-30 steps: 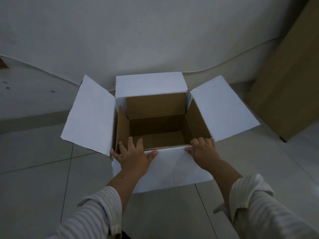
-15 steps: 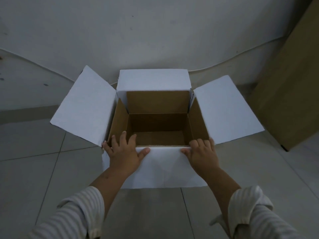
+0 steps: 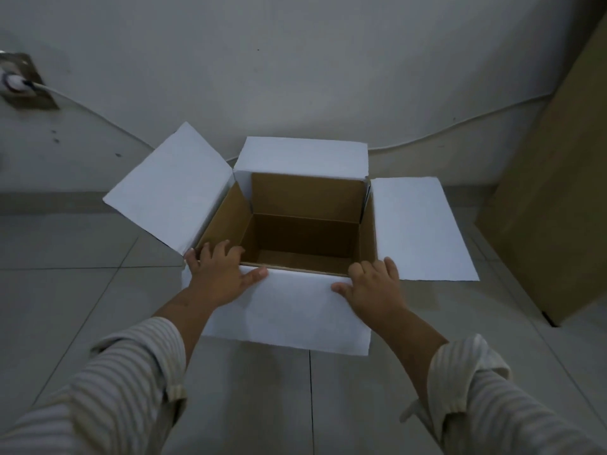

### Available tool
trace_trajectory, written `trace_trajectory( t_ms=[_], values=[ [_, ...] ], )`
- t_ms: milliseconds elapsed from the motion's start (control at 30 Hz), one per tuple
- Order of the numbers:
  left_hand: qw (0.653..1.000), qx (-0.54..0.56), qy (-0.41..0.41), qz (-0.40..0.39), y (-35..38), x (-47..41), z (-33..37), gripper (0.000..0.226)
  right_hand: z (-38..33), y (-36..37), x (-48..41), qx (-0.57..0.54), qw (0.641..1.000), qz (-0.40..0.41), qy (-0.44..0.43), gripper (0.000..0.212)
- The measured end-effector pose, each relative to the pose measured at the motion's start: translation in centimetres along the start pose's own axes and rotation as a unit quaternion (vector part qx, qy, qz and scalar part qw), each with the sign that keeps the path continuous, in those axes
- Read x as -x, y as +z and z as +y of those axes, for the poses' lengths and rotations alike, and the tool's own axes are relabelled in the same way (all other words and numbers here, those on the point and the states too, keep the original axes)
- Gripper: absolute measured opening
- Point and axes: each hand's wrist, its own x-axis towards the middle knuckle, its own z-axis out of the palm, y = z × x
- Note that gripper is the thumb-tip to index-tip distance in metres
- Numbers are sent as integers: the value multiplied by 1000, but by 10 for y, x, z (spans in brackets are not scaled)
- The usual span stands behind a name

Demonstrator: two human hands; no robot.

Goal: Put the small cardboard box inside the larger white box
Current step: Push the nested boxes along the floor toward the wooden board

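Observation:
The larger white box (image 3: 295, 310) stands open on the tiled floor against the wall, its four flaps folded outward. Its inside (image 3: 305, 238) is brown cardboard with nothing loose in it. A brown step partway down may be a smaller box nested inside, but I cannot tell. My left hand (image 3: 223, 274) lies flat on the near flap at the left corner, fingers spread over the rim. My right hand (image 3: 374, 290) presses on the same flap near the right corner, fingers bent at the rim.
A tall brown cardboard panel (image 3: 551, 192) leans at the right, close to the box's right flap (image 3: 417, 228). A wall socket with a plug (image 3: 19, 82) is at the far left, and a thin cable (image 3: 443, 128) runs along the wall behind the box.
The right flap has dropped flatter and the box has turned slightly. Both hands stay on the near flap. The view has shifted, and the wall socket now shows.

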Motion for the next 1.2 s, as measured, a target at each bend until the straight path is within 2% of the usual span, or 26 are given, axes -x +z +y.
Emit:
trace_trajectory(
  t_ms=[200,567,733,833,900,1000,1200],
  values=[
    [1000,-9,-9,9,3,19,19,84,20,-8,8,16,1000,-13,-13,51],
    [999,39,15,18,10,45,115,79,126,-36,44,49,998,-35,19,46],
    [999,-3,29,40,11,44,142,92,166,-44,59,54,996,-47,58,47],
    [999,-6,24,30,14,37,153,97,169,-44,66,20,997,-7,73,43],
    [1000,-1,23,19,16,32,156,95,161,-39,67,0,998,15,54,44],
    [1000,-9,24,12,17,29,157,91,152,-27,67,16,999,0,32,60],
    [1000,-5,18,13,15,26,184,86,177,-27,55,21,997,4,69,51]
  ],
)
